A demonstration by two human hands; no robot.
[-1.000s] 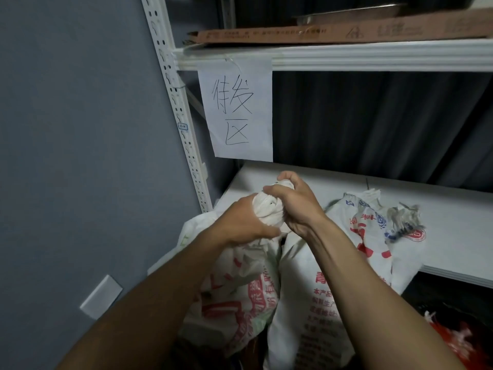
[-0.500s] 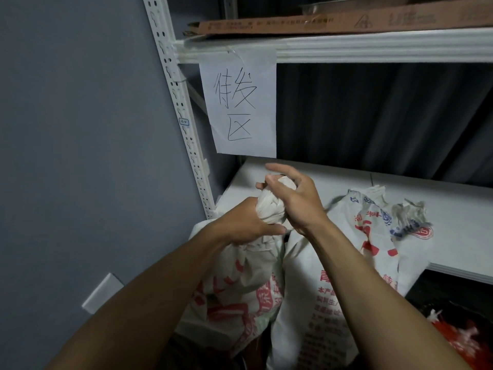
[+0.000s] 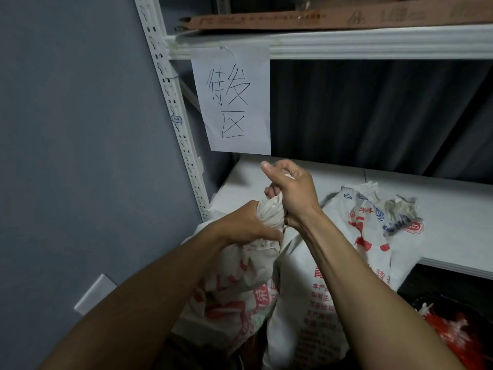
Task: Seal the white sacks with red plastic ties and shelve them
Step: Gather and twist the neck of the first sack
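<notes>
A white sack with red print stands in front of the shelf, its mouth gathered into a twisted neck. My left hand is clamped around the base of that neck. My right hand grips the top of the neck, thumb raised. A second white sack stands just right of it, leaning against the shelf edge, with its frayed open mouth lying on the white shelf board. No red tie shows on either neck.
A paper sign with handwritten characters hangs from the upper shelf beam. A perforated white upright stands against the grey wall. Flat cardboard lies on the upper shelf. A red bundle sits in the dark space at lower right.
My right hand has risen a little on the sack's neck and its thumb has lifted. My left hand keeps its grip below.
</notes>
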